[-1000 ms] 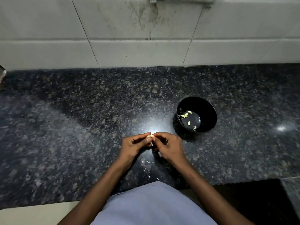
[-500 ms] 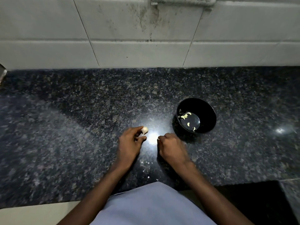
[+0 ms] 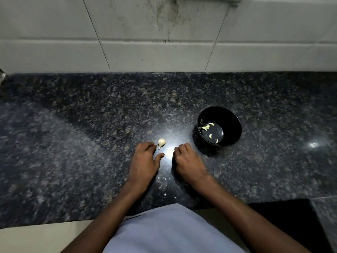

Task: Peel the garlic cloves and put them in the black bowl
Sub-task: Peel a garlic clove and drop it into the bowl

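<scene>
A garlic clove [image 3: 161, 142], still in its skin, lies on the dark granite counter [image 3: 91, 136]. My left hand [image 3: 144, 161] rests just left of it, fingertips beside its tail, thumb spread apart, nothing in its grip. My right hand [image 3: 187, 161] rests on the counter with its fingers curled under; nothing shows in it. The black bowl [image 3: 231, 125] stands just beyond and to the right of my right hand. Several pale peeled cloves [image 3: 207, 127] lie on its bottom.
Small white flakes of garlic skin [image 3: 162, 178] are scattered on the counter between my wrists. A tiled wall [image 3: 164, 42] rises behind the counter. The counter's front edge runs close to my body, and a bright light reflection sits between my hands.
My hands came apart from the clove they held together. The left hand carried it left and forward, then set it down on the counter. The right hand dropped to the counter.
</scene>
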